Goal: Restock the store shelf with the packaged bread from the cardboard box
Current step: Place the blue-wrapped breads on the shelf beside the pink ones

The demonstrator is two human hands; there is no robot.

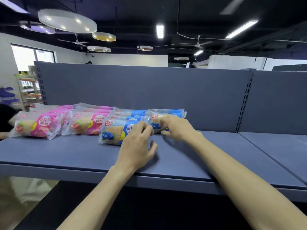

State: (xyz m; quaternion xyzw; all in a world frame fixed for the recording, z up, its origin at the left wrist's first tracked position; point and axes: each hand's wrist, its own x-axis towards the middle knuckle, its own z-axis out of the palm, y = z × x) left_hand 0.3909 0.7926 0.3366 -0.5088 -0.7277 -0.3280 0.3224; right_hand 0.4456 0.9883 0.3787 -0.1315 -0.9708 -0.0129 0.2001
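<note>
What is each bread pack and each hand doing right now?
Pink bread packs: lying flat in rows on the shelf, sealed.
Front blue bread pack: lying flat, left hand touching its right end.
Right blue bread pack: lying flat, right hand holding its front.

Head camera, facing a store shelf

It looks forward and slightly down, close over the grey shelf (66, 155), both forearms reaching in from below; ceiling lights fill the upper frame.

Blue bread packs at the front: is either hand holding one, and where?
Left hand pinches the front blue pack at its right end; right hand grips the neighbouring blue pack across its front.
</note>
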